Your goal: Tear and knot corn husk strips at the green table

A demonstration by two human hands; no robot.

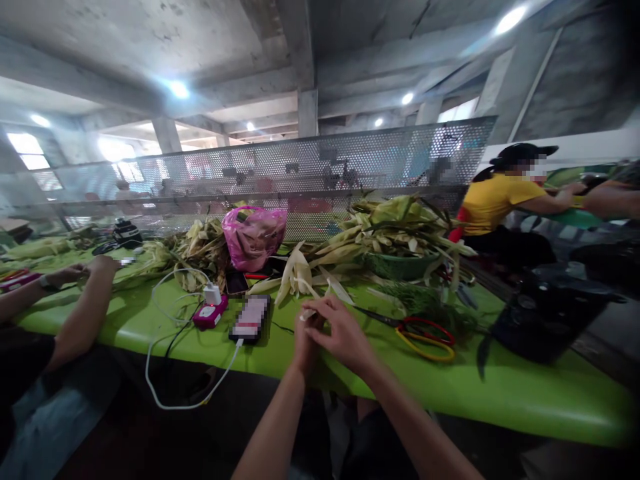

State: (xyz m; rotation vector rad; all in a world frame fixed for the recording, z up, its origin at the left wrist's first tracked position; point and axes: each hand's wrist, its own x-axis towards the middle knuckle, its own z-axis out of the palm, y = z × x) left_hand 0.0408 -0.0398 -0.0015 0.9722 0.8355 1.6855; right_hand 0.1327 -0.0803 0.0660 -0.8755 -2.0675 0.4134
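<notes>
My left hand [304, 343] and my right hand [344, 328] meet above the front part of the green table. Between their closed fingers is a small piece of pale corn husk [307, 315], mostly covered by the fingers. A loose husk strip [296, 273] lies just beyond them. To the right of my right hand rest scissors [425, 339] with red and yellow handles, blades towards my hands. A phone [251, 319] with a white charging cable lies left of my left hand.
Behind stand a basket [395, 265] heaped with corn husks and a pink plastic bag [255, 239]. A purple power socket [210, 312] with a looping cable [149, 363] is at left. A black bucket [543, 317] sits at right. Another person's arms [95, 293] work at far left; a person in yellow [500, 200] sits at right.
</notes>
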